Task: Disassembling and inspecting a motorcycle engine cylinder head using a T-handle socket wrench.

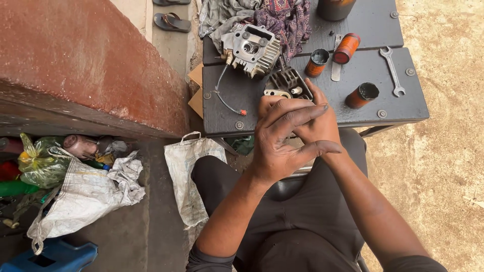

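I read both hands pressed together over the near edge of the dark table (237, 95). Left hand (280, 136) lies on top, fingers spread across the back of the right hand (317, 123). Right hand's fingers are hidden under the left, so I cannot tell whether they clamp anything. No object shows between them.

Nearest part to the hands: a small dark finned piece (287, 80) on the table, just beyond the fingertips, with a pale gasket-like bit (276, 93) at its near side. Whether the fingertips touch it, I cannot tell.

Farther back on the table from that finned piece sits a grey cylinder head (252, 48), a thin wire (222, 98) trailing from it toward the table's near edge, ending in a red tip. Behind the head, crumpled rags (282, 17).

To the right of the finned piece: three orange-and-black cylinders (317, 61), (347, 48), (362, 94), one lying on its side, and a spanner (393, 70) near the table's far right edge.

Left of the table, on the floor: a white sack (189, 171), and farther left a pile of bags (75, 181) against a red wall (85, 55). Sandals (171, 21) beyond the table's left corner.
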